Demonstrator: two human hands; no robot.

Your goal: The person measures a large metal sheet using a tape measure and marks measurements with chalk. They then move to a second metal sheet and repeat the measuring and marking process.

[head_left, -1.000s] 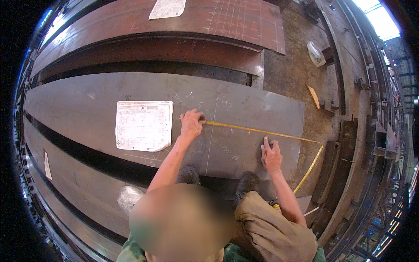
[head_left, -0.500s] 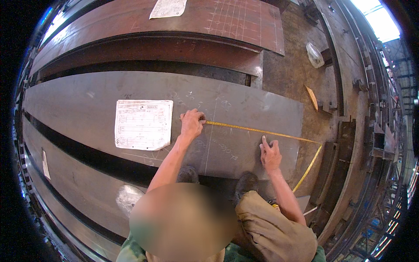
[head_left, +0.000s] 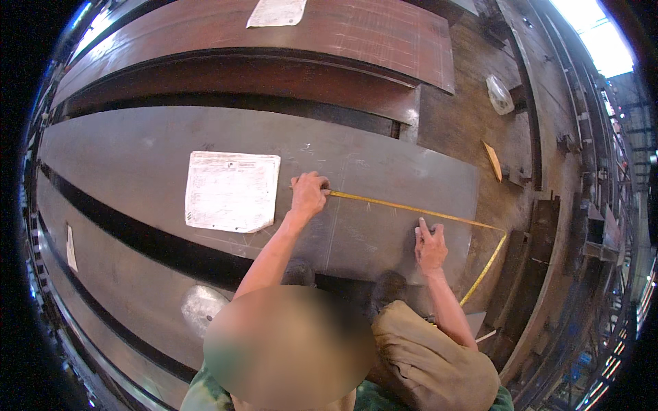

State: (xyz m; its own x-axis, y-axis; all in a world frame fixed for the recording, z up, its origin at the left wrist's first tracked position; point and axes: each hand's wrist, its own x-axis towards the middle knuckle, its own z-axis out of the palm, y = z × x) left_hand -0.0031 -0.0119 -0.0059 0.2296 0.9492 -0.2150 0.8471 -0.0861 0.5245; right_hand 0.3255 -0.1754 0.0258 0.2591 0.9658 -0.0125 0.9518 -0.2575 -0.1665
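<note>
A yellow measuring tape [head_left: 418, 209] runs from my left hand [head_left: 310, 195] to the right across a grey steel plate [head_left: 137, 137]. My left hand pinches the tape's end against the plate. Beyond the plate's right end the tape bends and drops back toward me. Below the tape, my right hand [head_left: 430, 248] rests low over the plate, apart from the tape. Its index finger is stretched forward and another finger stands apart; I see nothing held. Faint chalk lines and marks cover the plate. A printed paper sheet [head_left: 232, 192] lies left of my left hand.
Reddish-brown steel plates [head_left: 356, 41] lie at the far side, with another paper sheet [head_left: 276, 12] on them. A wood piece [head_left: 492, 162] and a clear plastic bag [head_left: 500, 94] are at the right. A dark gap separates my plate from the nearer plate [head_left: 123, 264].
The view has shifted slightly, so most things sit a little further right. My left hand keeps the tape's end. The right index finger still points forward, with the fingers slightly more spread.
</note>
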